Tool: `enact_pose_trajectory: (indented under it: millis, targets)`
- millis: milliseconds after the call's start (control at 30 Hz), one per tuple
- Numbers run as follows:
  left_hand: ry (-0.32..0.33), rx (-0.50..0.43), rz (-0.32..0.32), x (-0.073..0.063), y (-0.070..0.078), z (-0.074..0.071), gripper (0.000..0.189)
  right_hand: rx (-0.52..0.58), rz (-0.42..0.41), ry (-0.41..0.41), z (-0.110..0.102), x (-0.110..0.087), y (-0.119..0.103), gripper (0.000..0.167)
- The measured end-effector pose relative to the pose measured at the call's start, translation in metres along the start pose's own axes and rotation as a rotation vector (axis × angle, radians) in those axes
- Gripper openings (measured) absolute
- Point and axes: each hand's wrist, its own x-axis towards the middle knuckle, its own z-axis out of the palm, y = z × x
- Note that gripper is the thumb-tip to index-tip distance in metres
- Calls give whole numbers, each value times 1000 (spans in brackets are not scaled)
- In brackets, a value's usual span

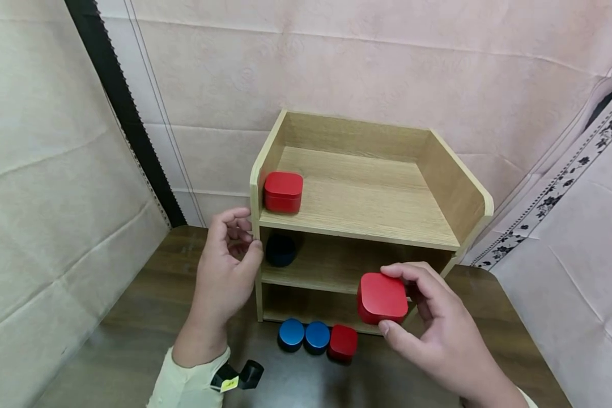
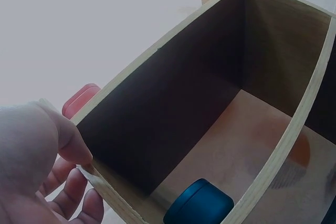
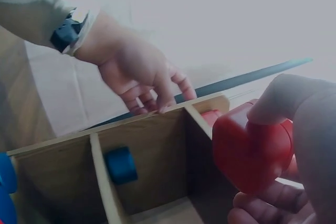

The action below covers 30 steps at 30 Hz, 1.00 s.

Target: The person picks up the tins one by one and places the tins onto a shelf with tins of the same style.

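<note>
In the head view my right hand [image 1: 438, 328] pinches a red square box with rounded corners [image 1: 383, 297] between thumb and fingers, in front of the wooden shelf [image 1: 372, 190]. My left hand [image 1: 229, 260] is at the shelf's left side panel, fingers loosely bent, thumb touching its front edge in the left wrist view. A second red box [image 1: 284, 192] sits at the left front of the top level. One level lower, a dark blue round box [image 1: 280, 250] stands against the left wall, partly in shadow.
On the table before the shelf, two blue round boxes [image 1: 291, 334] and a red square box [image 1: 343, 343] stand in a row. Raised side walls bound the shelf's top. Pale cloth [image 1: 357, 68] hangs behind and on both sides. A black strap [image 1: 237, 377] is on the left wrist.
</note>
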Motion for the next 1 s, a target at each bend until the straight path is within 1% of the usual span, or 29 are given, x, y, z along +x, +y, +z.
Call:
enact_pose_trajectory:
  millis: [433,733,1000]
  targets:
    - [1,3,-12,-1,2,0,54,1,9,10,-3,11,-10,76]
    - [10,-7,-6,-2,0,1,54,46,20,24,-4,19,-18,75]
    - [14,-3,-7,-2,0,2,53,54,30,15,-2,22,-18,75]
